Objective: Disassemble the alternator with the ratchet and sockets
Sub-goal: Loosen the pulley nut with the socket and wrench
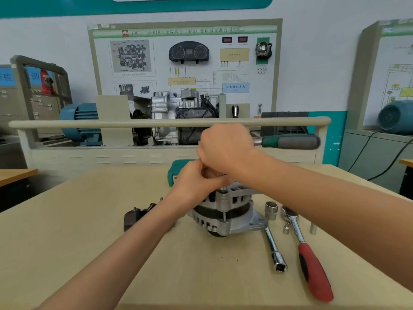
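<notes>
A silver alternator (pixel 225 211) stands on the wooden table (pixel 89 238), its top under my hands. My right hand (pixel 225 146) grips the head end of a ratchet whose green and grey handle (pixel 290 142) sticks out to the right, level above the alternator. Below it, my left hand (pixel 196 182) has its fingers curled round the part under the ratchet head; what it pinches is hidden. A red-handled ratchet (pixel 310 256), an extension bar (pixel 274 251), one large socket (pixel 271 210) and two small sockets (pixel 286 228) lie right of the alternator.
A dark plastic part (pixel 134 217) lies left of the alternator. A green tool case (pixel 176 172) sits behind my hands. Beyond the table stands a training bench with a beige rail (pixel 111 124), a gearbox and a blue motor (pixel 78 121).
</notes>
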A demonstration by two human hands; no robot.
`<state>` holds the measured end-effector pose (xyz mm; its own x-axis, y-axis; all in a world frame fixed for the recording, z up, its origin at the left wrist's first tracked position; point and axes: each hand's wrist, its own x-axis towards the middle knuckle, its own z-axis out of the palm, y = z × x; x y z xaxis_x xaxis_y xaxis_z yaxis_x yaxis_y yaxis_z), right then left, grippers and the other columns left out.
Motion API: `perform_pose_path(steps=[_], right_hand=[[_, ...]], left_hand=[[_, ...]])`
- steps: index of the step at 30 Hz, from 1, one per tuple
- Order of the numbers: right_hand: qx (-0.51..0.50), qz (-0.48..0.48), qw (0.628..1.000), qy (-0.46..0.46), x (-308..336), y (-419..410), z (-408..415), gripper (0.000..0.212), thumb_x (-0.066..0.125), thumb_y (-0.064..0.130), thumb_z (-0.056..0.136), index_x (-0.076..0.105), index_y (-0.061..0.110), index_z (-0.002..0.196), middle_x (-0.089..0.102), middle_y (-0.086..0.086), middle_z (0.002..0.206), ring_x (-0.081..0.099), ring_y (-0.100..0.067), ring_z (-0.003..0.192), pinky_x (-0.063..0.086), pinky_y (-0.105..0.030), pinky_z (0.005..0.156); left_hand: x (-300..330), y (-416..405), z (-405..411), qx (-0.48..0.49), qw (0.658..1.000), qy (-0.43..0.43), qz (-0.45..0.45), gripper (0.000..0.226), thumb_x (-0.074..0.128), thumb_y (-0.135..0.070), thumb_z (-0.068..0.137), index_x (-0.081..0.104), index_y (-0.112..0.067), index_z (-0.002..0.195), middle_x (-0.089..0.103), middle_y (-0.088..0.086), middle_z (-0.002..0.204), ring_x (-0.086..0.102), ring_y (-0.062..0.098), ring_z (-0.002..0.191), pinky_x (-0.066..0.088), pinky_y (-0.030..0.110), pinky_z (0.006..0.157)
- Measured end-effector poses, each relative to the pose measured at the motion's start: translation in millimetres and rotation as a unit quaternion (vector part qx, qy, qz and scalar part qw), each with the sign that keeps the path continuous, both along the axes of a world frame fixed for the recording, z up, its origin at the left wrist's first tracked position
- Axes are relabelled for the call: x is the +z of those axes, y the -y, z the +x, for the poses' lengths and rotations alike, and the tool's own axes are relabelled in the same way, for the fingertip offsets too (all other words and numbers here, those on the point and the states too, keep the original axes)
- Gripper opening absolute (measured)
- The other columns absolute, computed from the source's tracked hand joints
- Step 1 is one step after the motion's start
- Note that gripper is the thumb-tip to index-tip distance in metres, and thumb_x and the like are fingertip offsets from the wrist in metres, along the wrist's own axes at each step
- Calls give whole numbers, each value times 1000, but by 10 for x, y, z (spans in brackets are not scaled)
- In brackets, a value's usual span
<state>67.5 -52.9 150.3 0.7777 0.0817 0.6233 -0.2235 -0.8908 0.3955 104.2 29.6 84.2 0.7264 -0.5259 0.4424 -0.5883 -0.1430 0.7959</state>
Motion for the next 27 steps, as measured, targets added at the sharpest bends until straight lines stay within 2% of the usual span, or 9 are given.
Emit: perform_pose_path(steps=[3, 7, 10, 14, 17, 20, 22, 25, 27], right_hand=[[137, -48, 989, 21, -22, 167, -46, 27, 35, 31, 96, 37, 14, 76, 31, 6, 51, 30, -14, 43, 20, -27, 42], [236, 100, 966, -28, -64, 289, -54, 15, 46, 31, 93, 44, 20, 83, 45, 8, 55, 43, -14, 54, 28, -30, 50], [257, 169, 950, -48, -91, 243, -72, 14, 48, 30, 91, 50, 16, 93, 49, 7, 68, 47, -15, 66, 36, -32, 60], [137, 91, 986, -6, -149, 68, -40, 18, 44, 25, 91, 47, 10, 101, 42, 0, 78, 51, -23, 71, 35, -32, 58], [-45, 50, 998, 19, -151, -119, 56, 9, 46, 14, 90, 47, 8, 83, 37, 0, 62, 47, -19, 55, 32, -24, 46], [-73, 15, 997, 11, -129, -158, 82, 17, 46, 10, 89, 44, 10, 72, 35, 0, 56, 36, -13, 46, 25, -21, 44], [-29, 20, 999, 37, -141, -119, 28, 15, 43, 15, 91, 43, 13, 76, 32, 1, 54, 32, -14, 44, 22, -23, 43], [27, 35, 995, 84, -174, -43, -66, 23, 39, 30, 92, 39, 14, 76, 27, 3, 53, 25, -13, 43, 16, -24, 42], [64, 44, 992, 96, -180, 9, -85, 25, 39, 35, 91, 38, 14, 76, 26, 3, 54, 26, -14, 43, 15, -26, 43]], left_hand=[[-21, -81, 62, -75, 997, -30, 2, 16, 70, -26, 83, 68, -21, 99, 73, -6, 95, 66, 1, 92, 50, 21, 84], [-87, -99, 135, -171, 984, -58, -9, 16, 63, -24, 88, 71, -21, 101, 73, -9, 101, 63, -1, 103, 45, 6, 86], [-105, -127, 163, -197, 976, -81, -34, 21, 62, -31, 81, 73, -22, 97, 73, -5, 103, 64, 5, 106, 45, 10, 91], [-137, -132, 179, -140, 988, -37, -59, 25, 63, -10, 86, 77, -27, 72, 75, -2, 84, 70, 9, 86, 49, 14, 78], [-161, -75, 149, -67, 996, -20, -57, 41, 61, 3, 83, 66, -21, 51, 65, -4, 56, 60, 6, 58, 46, 17, 59], [-191, -46, 84, -43, 997, -27, -61, 48, 57, 7, 83, 62, -22, 45, 62, -10, 48, 57, -4, 49, 41, 9, 47], [-190, -58, 58, -55, 997, -23, -48, 43, 58, 0, 85, 66, -23, 50, 67, -6, 56, 63, 2, 62, 46, 13, 58], [-156, -75, 78, -64, 997, 41, -8, 15, 59, -10, 88, 67, -17, 76, 72, 0, 76, 66, 15, 86, 44, 32, 92], [-120, -78, 107, -94, 994, 59, -5, 12, 59, -10, 87, 63, -22, 89, 71, -11, 81, 65, 9, 90, 47, 24, 89]])
